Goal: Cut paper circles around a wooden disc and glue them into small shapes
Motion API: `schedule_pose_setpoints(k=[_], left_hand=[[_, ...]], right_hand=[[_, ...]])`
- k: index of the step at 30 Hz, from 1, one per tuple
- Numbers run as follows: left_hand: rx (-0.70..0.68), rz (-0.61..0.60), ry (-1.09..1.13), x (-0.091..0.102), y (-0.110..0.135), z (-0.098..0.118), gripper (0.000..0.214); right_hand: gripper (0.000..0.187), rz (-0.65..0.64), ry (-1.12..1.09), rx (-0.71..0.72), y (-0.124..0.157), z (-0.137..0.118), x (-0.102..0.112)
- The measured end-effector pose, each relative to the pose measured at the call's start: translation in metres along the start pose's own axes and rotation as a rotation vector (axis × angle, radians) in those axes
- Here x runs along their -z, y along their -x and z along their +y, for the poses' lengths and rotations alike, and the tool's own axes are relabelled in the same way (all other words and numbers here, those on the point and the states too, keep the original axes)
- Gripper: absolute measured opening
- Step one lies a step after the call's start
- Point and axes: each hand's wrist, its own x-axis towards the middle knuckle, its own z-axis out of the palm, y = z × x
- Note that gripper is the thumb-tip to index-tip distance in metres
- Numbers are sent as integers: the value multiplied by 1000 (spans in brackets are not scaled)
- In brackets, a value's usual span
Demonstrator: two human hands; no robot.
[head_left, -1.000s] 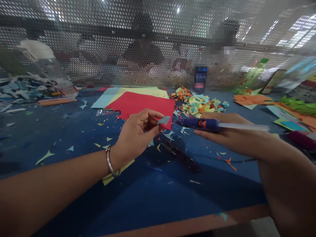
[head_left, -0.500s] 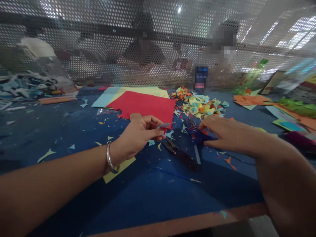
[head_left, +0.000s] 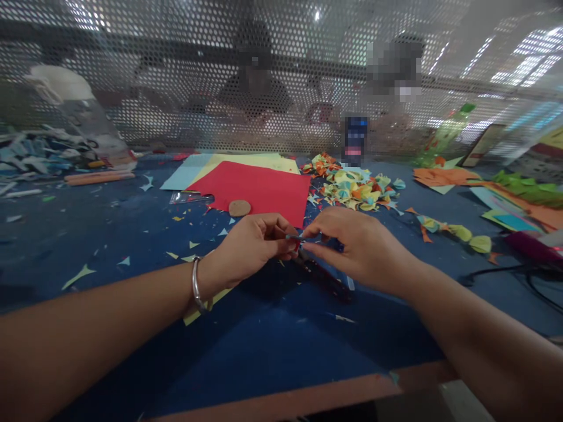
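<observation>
Head view gives us, largest of all, a grey mesh screen [head_left: 176, 132] across the far side, with people [head_left: 255, 88] behind it, blurred and partly hidden by the perforations. We see the blue counter [head_left: 246, 346] run up to it; our forearms cover its near corners, and its brownish front edge [head_left: 272, 404] shows only between them. Most open room lies there, in the near middle; the far side is crowded. Our left hand [head_left: 253, 240] has its fingers closed in a pinch on a paper piece [head_left: 294, 238]. Our right hand [head_left: 360, 240] reaches the other end, thumb and forefinger nearly together; we cannot tell whether they grip it. Beyond, the red sheet [head_left: 264, 187] lies flat, its near edge partly covered by the left hand. A heap of paper bits [head_left: 352, 184] sits past the right hand. At our right, a purple thing [head_left: 534, 249] runs out of view. Dark snips [head_left: 323, 278] lie below the fingers, their outline lost in shadow. A round brown disc [head_left: 240, 208] overlaps the red sheet's near edge. The paper piece, held above the counter between both hands, appears almost edge-on, so its shape is unclear.
</observation>
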Motion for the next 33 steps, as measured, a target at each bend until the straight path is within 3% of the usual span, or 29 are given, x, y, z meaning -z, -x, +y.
schedule_pose_setpoints(k=[10, 24, 33], left_hand=[[5, -25, 97, 4, 3, 1, 22], [-54, -7, 77, 3, 2, 4, 22], [-145, -38, -116, 10, 0, 0, 16]], right_hand=[[14, 105, -66, -70, -4, -3, -6], [13, 104, -176, -106, -1, -6, -4], [13, 82, -212, -117, -1, -3, -5]])
